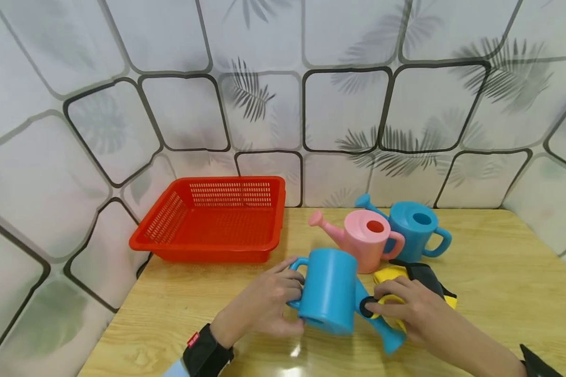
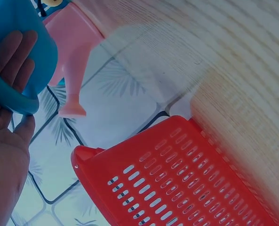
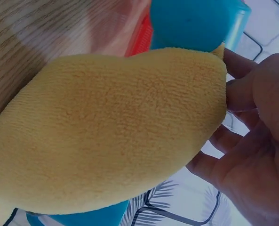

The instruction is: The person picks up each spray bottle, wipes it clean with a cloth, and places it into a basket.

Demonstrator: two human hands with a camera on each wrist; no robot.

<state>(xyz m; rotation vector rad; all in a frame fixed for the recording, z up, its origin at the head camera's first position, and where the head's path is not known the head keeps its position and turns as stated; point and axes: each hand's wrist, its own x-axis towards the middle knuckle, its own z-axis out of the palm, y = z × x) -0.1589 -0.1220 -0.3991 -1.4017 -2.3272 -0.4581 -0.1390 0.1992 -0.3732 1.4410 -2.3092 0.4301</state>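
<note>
My left hand (image 1: 271, 298) grips the handle (image 2: 12, 100) of a blue watering can (image 1: 330, 285). The can is tilted over the table, its spout angled down to the right, towards my right hand. In my right hand (image 1: 417, 311), the fingers pinch a soft yellow cloth (image 3: 111, 132) with black parts, close against the can's spout (image 1: 389, 337). More of the yellow and black cloth shows behind that hand in the head view. In the right wrist view the cloth hides most of the can.
Behind the hands stand a pink watering can (image 1: 365, 238) and a second blue watering can (image 1: 405, 233), handles to the right. A red slotted basket (image 1: 207, 255) sits at the back left of the wooden table (image 1: 170, 309). A patterned curtain (image 1: 269, 120) surrounds the table's back and sides.
</note>
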